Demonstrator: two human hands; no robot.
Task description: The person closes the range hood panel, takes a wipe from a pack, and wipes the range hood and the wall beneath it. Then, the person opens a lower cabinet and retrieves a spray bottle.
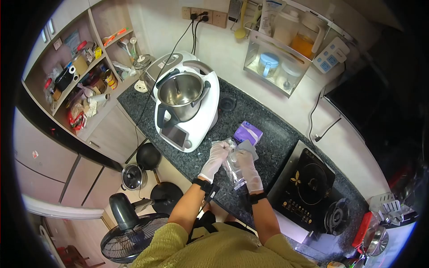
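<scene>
Both my hands wear thin whitish gloves and meet over the dark speckled counter (268, 127). My left hand (218, 154) is closed on the upper left edge of a clear, shiny plastic bag (233, 172). On the bag's right side, my right hand (245, 160) has its fingers bent against it. A flat grey piece (249, 147) shows just behind my right hand; whether the hand touches it is unclear. Just beyond the hands lies a purple packet (248, 133). What the bag contains cannot be made out.
A white kitchen machine with a steel bowl (181, 91) stands to the left. A black cooktop (308, 183) is at the right. Pans (166, 196) and a fan (134, 236) are low on the left. A wall rack (277, 60) holds jars.
</scene>
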